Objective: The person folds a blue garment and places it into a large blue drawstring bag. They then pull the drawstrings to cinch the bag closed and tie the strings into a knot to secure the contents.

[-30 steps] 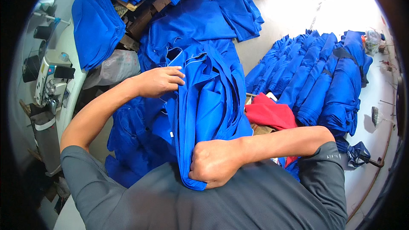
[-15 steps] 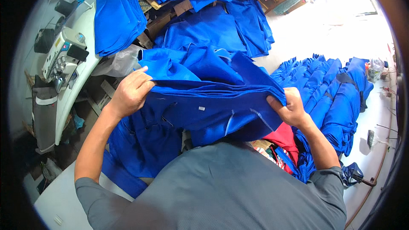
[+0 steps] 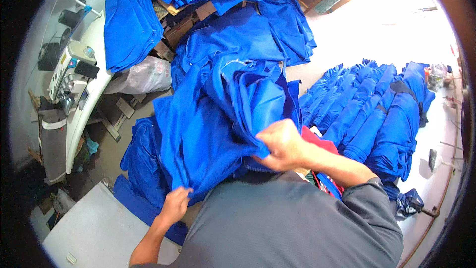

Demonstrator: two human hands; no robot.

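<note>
Handled cloth: a broad, loosely folded mass of royal-blue fabric [image 3: 198, 134] is held up just before the person's torso, its near edge slung between both hands. The handling is judged to be partway through: the cloth has been taken up, but its folds are rumpled and not yet laid even. How much is left cannot be told.

Rolled bundles: long blue cloth rolls [image 3: 357, 114] are laid side by side at the right, apart from the held cloth; a dark strap [image 3: 400, 88] is seen around one of them, so these appear finished with.

Cut stack: flat, layered blue cloth pieces [image 3: 131, 27] are hung over an edge at the upper left, seemingly untouched.

Right hand: the fist [image 3: 281, 144] is curled tightly on the cloth's right-hand side, with the elbow bent outward and the forearm angled inward and away from the torso.

Left hand: the cloth's lower left edge is pinched between thumb and bent fingers [image 3: 184, 193]; this hand [image 3: 176, 204] is held lower and nearer the body, its forearm raised from the bottom edge.
</note>
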